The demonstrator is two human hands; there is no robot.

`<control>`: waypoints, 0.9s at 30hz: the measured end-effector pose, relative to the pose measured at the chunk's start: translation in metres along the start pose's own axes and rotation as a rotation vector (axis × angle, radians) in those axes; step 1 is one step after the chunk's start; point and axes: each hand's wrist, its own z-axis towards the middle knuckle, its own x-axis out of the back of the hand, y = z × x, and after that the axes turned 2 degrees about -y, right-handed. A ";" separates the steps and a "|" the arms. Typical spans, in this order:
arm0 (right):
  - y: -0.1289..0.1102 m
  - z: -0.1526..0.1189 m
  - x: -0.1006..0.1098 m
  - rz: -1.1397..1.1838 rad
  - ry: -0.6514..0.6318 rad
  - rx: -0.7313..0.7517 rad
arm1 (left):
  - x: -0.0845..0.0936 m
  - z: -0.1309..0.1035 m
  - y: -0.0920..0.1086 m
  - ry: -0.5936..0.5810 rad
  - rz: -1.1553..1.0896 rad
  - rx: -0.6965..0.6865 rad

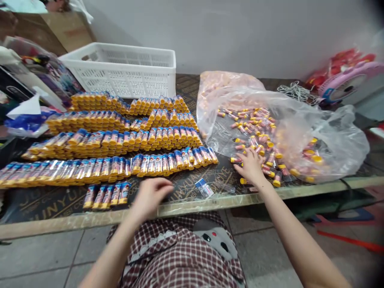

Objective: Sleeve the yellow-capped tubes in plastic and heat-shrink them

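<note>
Long stacked rows of small tubes [159,164] with yellow caps and blue tops cover the left half of the table. Before them lies a short group of the same tubes [107,196]. My left hand [151,196] hovers by the table's front edge, right of that group, blurred, its fingers bent together; whether they hold anything is hidden. On the right, my right hand [251,166] reaches with spread fingers onto loose pink tubes with yellow ends [270,160] at the mouth of a clear plastic bag [339,140]. A small blue and white label [204,188] lies between the hands.
A white plastic basket [129,76] stands behind the rows. Cardboard boxes [66,30] and packets are at the back left. At the back right are a white coiled cord [298,93], a pink fan [348,86] and red items. The table's front edge [192,206] runs before me.
</note>
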 end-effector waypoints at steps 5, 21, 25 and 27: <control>-0.009 0.013 0.004 -0.031 0.011 0.130 | -0.101 0.037 0.018 -0.023 0.232 -0.062; -0.089 -0.076 0.046 0.942 0.081 -0.064 | -0.107 0.039 0.010 0.126 0.229 -0.076; -0.099 -0.087 0.049 1.013 0.126 -0.068 | -0.100 0.032 0.012 0.116 -0.168 -0.045; -0.103 -0.093 0.052 1.072 0.133 -0.080 | -0.095 0.028 0.013 0.084 -0.512 0.069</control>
